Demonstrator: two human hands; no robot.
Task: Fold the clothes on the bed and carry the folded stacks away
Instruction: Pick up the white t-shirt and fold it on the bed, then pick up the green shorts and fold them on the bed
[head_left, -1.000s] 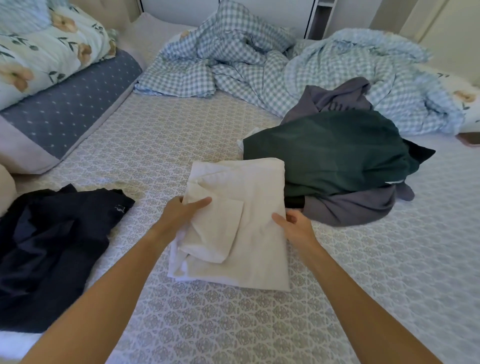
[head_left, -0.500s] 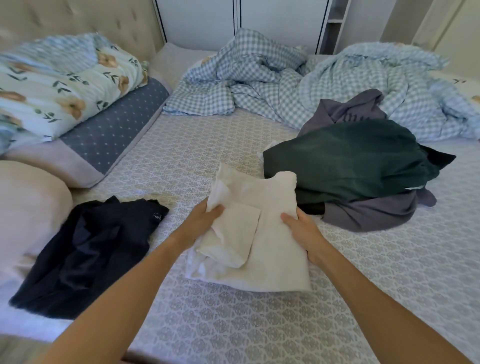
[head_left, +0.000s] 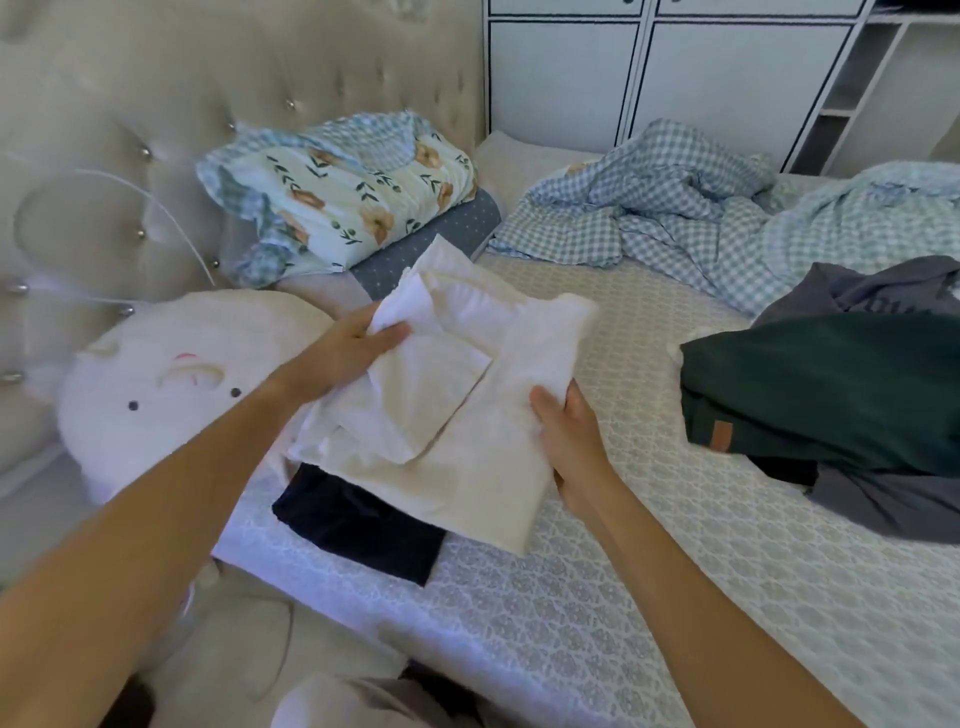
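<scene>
now folded cream garment (head_left: 467, 415) lifted over dark clothes (head_left: 358, 525)

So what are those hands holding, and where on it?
A folded cream garment: the left hand pinches its far left edge, and the right hand grips its right side.

Bedroom: bed (head_left: 571, 623), headboard (head_left: 260, 78), pillows (head_left: 337, 192).

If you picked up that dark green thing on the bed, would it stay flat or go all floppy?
Probably floppy: the dark green garment lies in soft, rounded folds and sags over the grey clothes beneath it. It looks thicker than the white folded cloth that both hands hold, so perhaps heavier. It seems unlikely to slip or roll.
</scene>
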